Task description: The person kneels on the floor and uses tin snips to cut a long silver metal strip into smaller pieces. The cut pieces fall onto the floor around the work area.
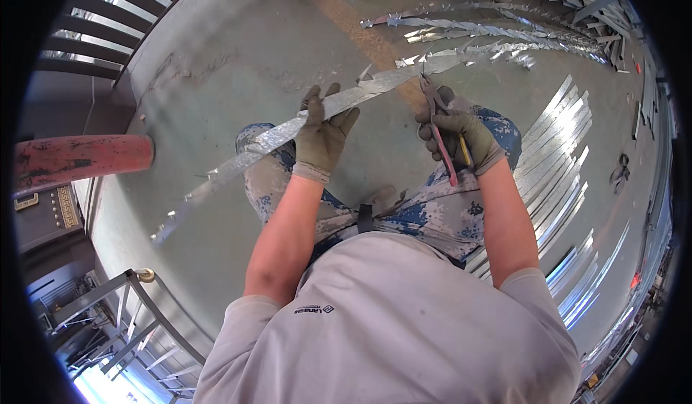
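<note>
A long shiny metal strip [274, 137] with jagged tabs along its edges slants across in front of me, from lower left to upper right. My left hand [321, 134], in an olive glove, holds it near the middle, with fingers showing past its far edge. In my gloved right hand [461, 134] is a pair of pliers [439, 112], its handles showing red and yellow. The plier jaws point away from me, close to the strip's right part; whether they grip it I cannot tell. My camouflage-clad knees lie below the strip.
Twisted jagged strips [504, 36] lie on the floor at far right, by a pile of metal pieces [587, 7]. Flat strips [551, 144] are spread on my right, near black scissors [619, 172]. On my left are a red cylinder [86, 162] and a wheeled metal frame [148, 310].
</note>
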`<state>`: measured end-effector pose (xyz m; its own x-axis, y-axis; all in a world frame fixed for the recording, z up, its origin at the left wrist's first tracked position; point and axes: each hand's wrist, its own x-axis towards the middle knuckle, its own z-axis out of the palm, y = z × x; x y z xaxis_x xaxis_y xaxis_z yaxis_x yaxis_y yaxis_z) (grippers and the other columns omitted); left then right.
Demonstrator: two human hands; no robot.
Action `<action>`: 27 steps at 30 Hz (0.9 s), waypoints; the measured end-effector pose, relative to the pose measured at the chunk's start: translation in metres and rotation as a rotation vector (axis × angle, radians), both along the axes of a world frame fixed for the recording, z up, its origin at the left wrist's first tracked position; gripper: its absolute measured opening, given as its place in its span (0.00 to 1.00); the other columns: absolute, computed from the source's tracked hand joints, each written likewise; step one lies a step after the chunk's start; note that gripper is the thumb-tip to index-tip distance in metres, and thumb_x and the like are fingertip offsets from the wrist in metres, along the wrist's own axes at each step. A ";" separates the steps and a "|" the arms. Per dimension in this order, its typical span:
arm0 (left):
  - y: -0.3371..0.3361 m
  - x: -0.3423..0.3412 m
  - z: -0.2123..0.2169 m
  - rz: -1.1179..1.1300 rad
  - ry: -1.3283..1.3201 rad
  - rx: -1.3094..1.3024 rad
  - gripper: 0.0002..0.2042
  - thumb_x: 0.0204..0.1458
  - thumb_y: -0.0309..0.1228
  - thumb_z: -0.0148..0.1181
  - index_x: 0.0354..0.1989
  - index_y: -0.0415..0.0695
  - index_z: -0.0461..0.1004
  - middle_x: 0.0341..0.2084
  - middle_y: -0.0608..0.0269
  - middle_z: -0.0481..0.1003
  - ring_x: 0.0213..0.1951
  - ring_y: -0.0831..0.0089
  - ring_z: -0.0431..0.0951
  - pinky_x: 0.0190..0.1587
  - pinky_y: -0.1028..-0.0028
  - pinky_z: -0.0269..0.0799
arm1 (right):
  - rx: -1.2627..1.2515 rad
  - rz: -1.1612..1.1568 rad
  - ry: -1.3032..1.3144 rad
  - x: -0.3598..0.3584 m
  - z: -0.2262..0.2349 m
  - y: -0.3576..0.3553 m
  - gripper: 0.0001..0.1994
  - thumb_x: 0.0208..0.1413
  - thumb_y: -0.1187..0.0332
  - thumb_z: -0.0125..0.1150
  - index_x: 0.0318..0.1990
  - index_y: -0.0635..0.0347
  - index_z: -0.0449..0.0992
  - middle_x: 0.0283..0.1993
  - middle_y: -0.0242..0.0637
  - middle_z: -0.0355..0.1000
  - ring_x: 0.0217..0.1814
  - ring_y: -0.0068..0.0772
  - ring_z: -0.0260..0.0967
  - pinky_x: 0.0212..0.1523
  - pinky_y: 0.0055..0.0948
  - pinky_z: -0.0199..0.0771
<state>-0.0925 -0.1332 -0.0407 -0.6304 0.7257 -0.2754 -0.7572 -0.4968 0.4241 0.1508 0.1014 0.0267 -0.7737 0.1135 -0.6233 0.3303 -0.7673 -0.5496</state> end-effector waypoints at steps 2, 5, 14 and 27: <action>0.001 0.005 -0.011 -0.052 0.025 0.024 0.18 0.73 0.40 0.60 0.68 0.57 0.71 0.73 0.53 0.72 0.65 0.46 0.81 0.68 0.40 0.79 | -0.042 -0.009 0.021 -0.005 -0.013 0.006 0.20 0.74 0.62 0.62 0.66 0.65 0.77 0.49 0.40 0.83 0.42 0.35 0.85 0.43 0.38 0.88; 0.003 0.009 -0.013 -0.034 -0.005 -0.071 0.18 0.74 0.40 0.60 0.68 0.55 0.71 0.72 0.52 0.72 0.64 0.48 0.81 0.67 0.42 0.81 | -0.063 -0.028 0.012 -0.003 -0.023 0.003 0.20 0.74 0.63 0.62 0.66 0.66 0.76 0.50 0.43 0.83 0.45 0.38 0.85 0.46 0.40 0.89; -0.001 0.001 -0.012 -0.051 0.065 -0.091 0.20 0.76 0.39 0.56 0.73 0.55 0.68 0.71 0.51 0.73 0.63 0.50 0.82 0.64 0.43 0.85 | -0.001 -0.128 -0.033 -0.004 0.004 -0.057 0.22 0.72 0.65 0.63 0.68 0.66 0.75 0.55 0.48 0.83 0.50 0.43 0.86 0.53 0.43 0.90; -0.005 0.000 -0.021 -0.097 0.046 -0.047 0.24 0.76 0.40 0.57 0.77 0.58 0.65 0.70 0.50 0.74 0.62 0.48 0.84 0.64 0.41 0.84 | 0.488 0.167 -0.350 -0.049 -0.026 -0.104 0.23 0.68 0.64 0.71 0.68 0.59 0.78 0.52 0.37 0.85 0.46 0.32 0.85 0.48 0.33 0.87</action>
